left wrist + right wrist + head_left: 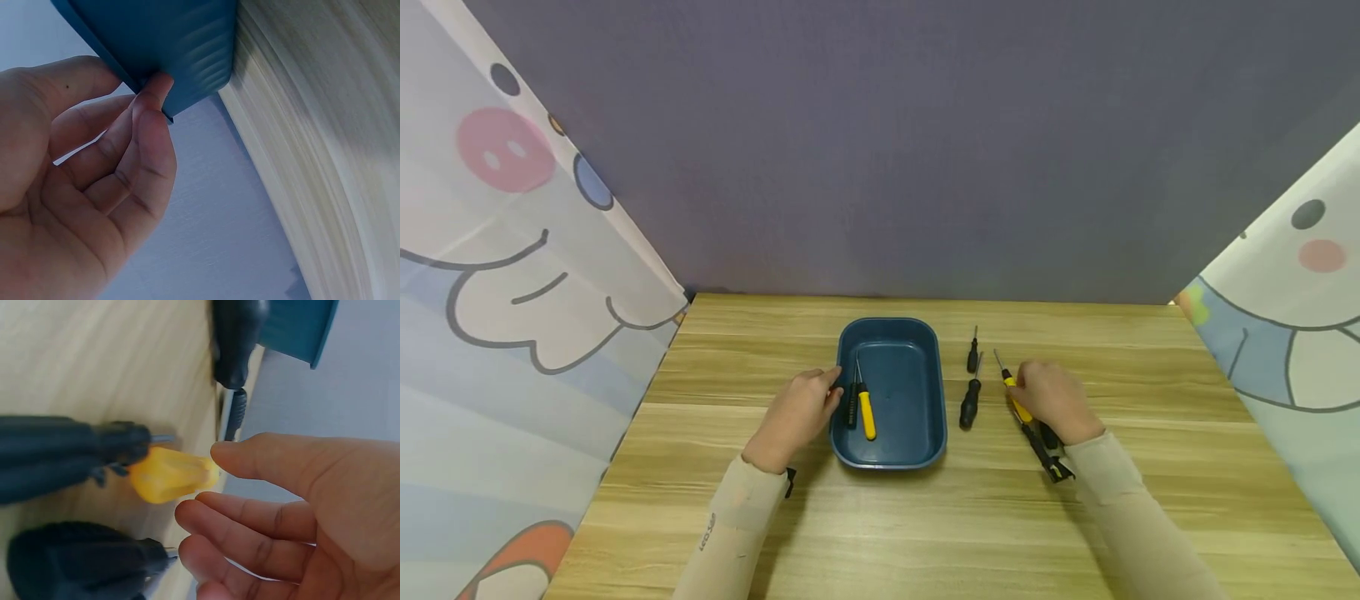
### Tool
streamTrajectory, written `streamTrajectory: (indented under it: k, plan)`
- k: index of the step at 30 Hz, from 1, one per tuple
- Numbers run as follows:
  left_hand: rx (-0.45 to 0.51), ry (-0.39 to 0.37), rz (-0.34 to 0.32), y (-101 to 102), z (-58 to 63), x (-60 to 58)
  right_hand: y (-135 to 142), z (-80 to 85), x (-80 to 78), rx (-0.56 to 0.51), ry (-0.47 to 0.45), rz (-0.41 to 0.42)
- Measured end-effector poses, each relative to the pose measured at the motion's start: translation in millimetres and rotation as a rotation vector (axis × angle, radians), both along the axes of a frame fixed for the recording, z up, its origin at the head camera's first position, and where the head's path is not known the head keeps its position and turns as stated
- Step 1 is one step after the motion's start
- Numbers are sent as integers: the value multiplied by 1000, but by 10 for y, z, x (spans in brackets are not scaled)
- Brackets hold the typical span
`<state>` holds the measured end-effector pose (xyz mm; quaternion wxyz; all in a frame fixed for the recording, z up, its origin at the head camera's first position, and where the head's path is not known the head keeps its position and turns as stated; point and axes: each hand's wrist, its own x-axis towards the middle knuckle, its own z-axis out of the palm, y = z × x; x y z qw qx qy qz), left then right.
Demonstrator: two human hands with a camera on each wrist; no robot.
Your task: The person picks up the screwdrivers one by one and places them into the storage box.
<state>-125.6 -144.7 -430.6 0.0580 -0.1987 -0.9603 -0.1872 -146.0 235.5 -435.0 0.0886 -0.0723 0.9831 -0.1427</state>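
Observation:
My left hand (800, 408) pinches the left rim of a dark blue plastic tray (891, 463), fingers outside the wall in the left wrist view. Inside the tray lie a yellow-handled screwdriver (867, 414) and a black-handled tool (852, 405). On the right, my right hand (1057, 400) hovers at another yellow-handled screwdriver (1022, 409) on the table. The right wrist view has thumb and fingers spread on either side of its yellow handle (169, 476); whether they touch it is hard to tell. Two black tools, a slim one (69, 456) and a thicker one (81, 562), lie close by.
Between tray and right hand lie two black screwdrivers, a larger one (970, 404) and a smaller one (973, 357). The wooden table (880, 533) meets a grey partition (880, 167) behind. Cartoon-printed curtains (535, 275) hang at both sides.

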Motion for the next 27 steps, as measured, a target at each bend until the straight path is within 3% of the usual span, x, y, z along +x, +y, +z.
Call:
streamTrajectory:
  k: [16,27]
  plan:
    - [4,-7,-2,-1,10,7,13,-127,-37,18,-39,-23]
    - [7,-7,-5,-3,8,3,-10,-58,-61,-22,-77,-28]
